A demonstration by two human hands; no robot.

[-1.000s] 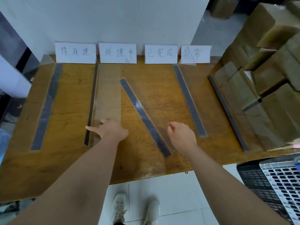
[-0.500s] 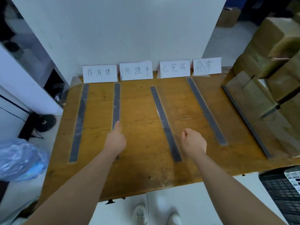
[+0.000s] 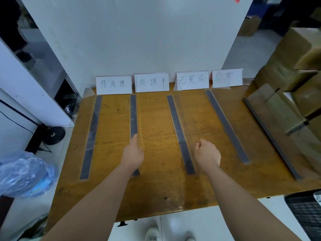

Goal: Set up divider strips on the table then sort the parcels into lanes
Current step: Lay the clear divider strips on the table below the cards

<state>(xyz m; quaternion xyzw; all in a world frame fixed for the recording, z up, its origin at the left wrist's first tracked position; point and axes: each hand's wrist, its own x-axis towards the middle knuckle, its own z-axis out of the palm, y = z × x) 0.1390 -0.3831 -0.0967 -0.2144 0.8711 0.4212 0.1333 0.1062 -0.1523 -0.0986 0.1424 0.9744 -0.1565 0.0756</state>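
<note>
The person's left hand (image 3: 133, 153) is resting on the second divider strip (image 3: 133, 113), fingers curled around the clear upright edge, holding it. The right hand (image 3: 207, 156) is hovering in a loose fist just at 3 o'clock of the third strip (image 3: 179, 134); whether it is touching that strip cannot be told. Five strips are lying on the wooden table (image 3: 156, 188), running toward 12 o'clock below four paper labels (image 3: 151, 82). Cardboard parcels (image 3: 295, 72) are stacked at 2 o'clock.

- Wooden table (image 3: 156, 192), worn top.
- Five grey divider strips (image 3: 179, 134) lie along it, near to far.
- Four white label cards (image 3: 113, 84) stand at the far edge.
- Brown parcels (image 3: 278, 110), possibly on its right end.
</note>
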